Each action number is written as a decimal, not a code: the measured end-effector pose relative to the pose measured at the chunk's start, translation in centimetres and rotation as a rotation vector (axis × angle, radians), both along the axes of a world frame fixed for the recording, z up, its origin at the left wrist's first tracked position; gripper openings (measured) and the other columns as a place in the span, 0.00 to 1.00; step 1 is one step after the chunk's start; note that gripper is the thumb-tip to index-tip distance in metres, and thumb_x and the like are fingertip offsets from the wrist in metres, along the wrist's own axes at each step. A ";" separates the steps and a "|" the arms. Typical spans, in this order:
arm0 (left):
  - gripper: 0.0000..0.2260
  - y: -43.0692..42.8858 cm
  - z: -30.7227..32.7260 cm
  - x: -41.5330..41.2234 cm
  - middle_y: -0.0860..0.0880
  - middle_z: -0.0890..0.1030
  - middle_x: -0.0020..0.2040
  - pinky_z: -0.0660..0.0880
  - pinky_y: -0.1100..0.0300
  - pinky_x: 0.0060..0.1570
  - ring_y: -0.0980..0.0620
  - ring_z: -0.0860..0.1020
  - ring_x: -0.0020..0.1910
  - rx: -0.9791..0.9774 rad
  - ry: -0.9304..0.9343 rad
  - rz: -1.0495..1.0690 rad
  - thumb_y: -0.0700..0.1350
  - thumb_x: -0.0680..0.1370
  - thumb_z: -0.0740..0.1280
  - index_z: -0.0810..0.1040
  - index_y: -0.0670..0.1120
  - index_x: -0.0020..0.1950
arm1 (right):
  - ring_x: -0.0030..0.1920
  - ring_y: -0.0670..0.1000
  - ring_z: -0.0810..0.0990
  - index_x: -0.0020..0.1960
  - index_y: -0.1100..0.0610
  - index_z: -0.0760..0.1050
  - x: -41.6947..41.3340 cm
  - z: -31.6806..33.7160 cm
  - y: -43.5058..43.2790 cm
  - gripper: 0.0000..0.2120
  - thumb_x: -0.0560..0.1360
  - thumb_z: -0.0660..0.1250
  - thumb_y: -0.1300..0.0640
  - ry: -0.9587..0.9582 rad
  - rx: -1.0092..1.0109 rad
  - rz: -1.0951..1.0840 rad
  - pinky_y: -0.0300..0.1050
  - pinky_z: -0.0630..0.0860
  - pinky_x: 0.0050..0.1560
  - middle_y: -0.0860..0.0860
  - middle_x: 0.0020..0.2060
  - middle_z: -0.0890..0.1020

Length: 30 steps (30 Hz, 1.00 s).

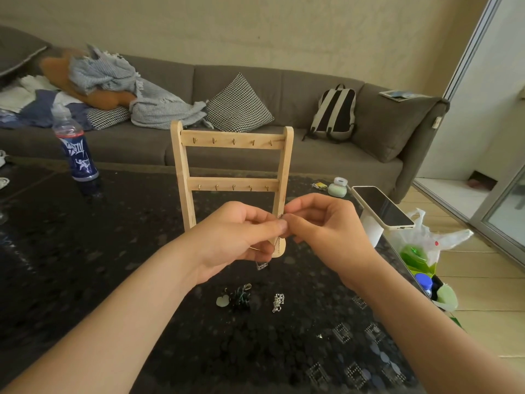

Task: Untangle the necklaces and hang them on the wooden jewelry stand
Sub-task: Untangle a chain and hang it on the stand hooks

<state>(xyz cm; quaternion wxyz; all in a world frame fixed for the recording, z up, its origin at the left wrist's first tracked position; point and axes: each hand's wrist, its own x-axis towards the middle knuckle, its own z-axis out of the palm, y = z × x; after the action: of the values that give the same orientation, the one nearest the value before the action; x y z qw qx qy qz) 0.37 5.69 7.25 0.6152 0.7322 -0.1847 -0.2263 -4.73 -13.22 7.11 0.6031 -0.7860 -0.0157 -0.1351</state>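
Observation:
A wooden jewelry stand (233,166) with two bars of small hooks stands upright on the dark table (85,265); no chain hangs on its hooks. In front of its right leg, my left hand (238,237) and my right hand (324,226) both pinch a thin silver necklace (279,244), fingertips nearly touching. The chain drops below my fingers to a small clear pendant (262,265). On the table nearer to me lie a dark green tangled necklace with a pale pendant (235,298) and a bunched silver chain (278,302).
A blue bottle (76,146) stands at the table's back left. A phone (382,206) rests on a white holder at the right edge, beside a small green jar (338,187). A plastic bag (429,245) lies on the floor at the right. A grey sofa (312,155) runs behind.

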 end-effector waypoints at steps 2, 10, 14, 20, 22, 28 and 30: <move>0.11 0.1 -0.1 0.0 0.40 0.87 0.54 0.85 0.46 0.57 0.49 0.85 0.45 0.018 -0.014 0.008 0.47 0.79 0.75 0.87 0.43 0.58 | 0.42 0.51 0.89 0.51 0.59 0.83 0.0 0.0 0.0 0.05 0.77 0.77 0.64 -0.012 0.005 0.005 0.38 0.81 0.44 0.53 0.40 0.89; 0.08 -0.3 0.3 0.1 0.40 0.84 0.51 0.84 0.44 0.59 0.45 0.86 0.47 0.010 0.068 0.085 0.42 0.85 0.67 0.83 0.39 0.58 | 0.44 0.58 0.89 0.46 0.59 0.72 0.0 0.1 -0.2 0.12 0.78 0.75 0.67 -0.030 0.032 0.047 0.40 0.81 0.43 0.59 0.41 0.89; 0.04 -0.4 0.5 0.1 0.41 0.87 0.51 0.84 0.44 0.60 0.45 0.88 0.50 -0.041 0.025 0.153 0.39 0.84 0.67 0.81 0.40 0.54 | 0.42 0.58 0.89 0.47 0.60 0.69 0.0 0.2 -0.2 0.14 0.78 0.74 0.69 -0.031 0.016 0.067 0.40 0.82 0.44 0.60 0.42 0.88; 0.04 -0.5 0.5 -0.2 0.47 0.86 0.44 0.86 0.49 0.56 0.52 0.86 0.44 0.086 -0.187 0.217 0.41 0.83 0.69 0.81 0.47 0.56 | 0.41 0.56 0.87 0.45 0.58 0.68 0.2 0.0 -0.1 0.14 0.79 0.72 0.68 -0.041 0.012 0.063 0.43 0.81 0.43 0.63 0.42 0.87; 0.07 -0.4 0.5 -0.3 0.48 0.86 0.45 0.85 0.50 0.57 0.51 0.86 0.46 0.144 -0.225 0.168 0.42 0.83 0.69 0.83 0.50 0.58 | 0.41 0.54 0.87 0.46 0.58 0.69 0.3 -0.2 -0.2 0.13 0.80 0.71 0.68 -0.044 0.011 0.059 0.42 0.81 0.43 0.62 0.42 0.87; 0.06 -0.5 0.6 -0.5 0.52 0.85 0.43 0.83 0.47 0.59 0.54 0.86 0.44 0.251 -0.332 0.173 0.46 0.84 0.68 0.86 0.52 0.53 | 0.39 0.52 0.85 0.47 0.58 0.70 0.6 -0.5 -0.3 0.11 0.81 0.71 0.66 -0.058 -0.034 0.040 0.45 0.83 0.45 0.62 0.41 0.86; 0.08 -0.5 0.6 -0.3 0.51 0.83 0.43 0.83 0.45 0.60 0.53 0.87 0.43 0.176 -0.237 0.189 0.47 0.85 0.66 0.84 0.48 0.52 | 0.39 0.52 0.86 0.46 0.58 0.71 0.7 -0.5 -0.4 0.11 0.81 0.71 0.66 -0.049 -0.042 0.033 0.44 0.83 0.45 0.61 0.41 0.87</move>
<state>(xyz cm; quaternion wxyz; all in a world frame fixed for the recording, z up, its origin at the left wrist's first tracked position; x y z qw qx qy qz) 0.02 5.18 7.89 0.5413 0.8189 -0.1655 -0.0948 -4.08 -13.66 6.65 0.5880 -0.7945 -0.0463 -0.1441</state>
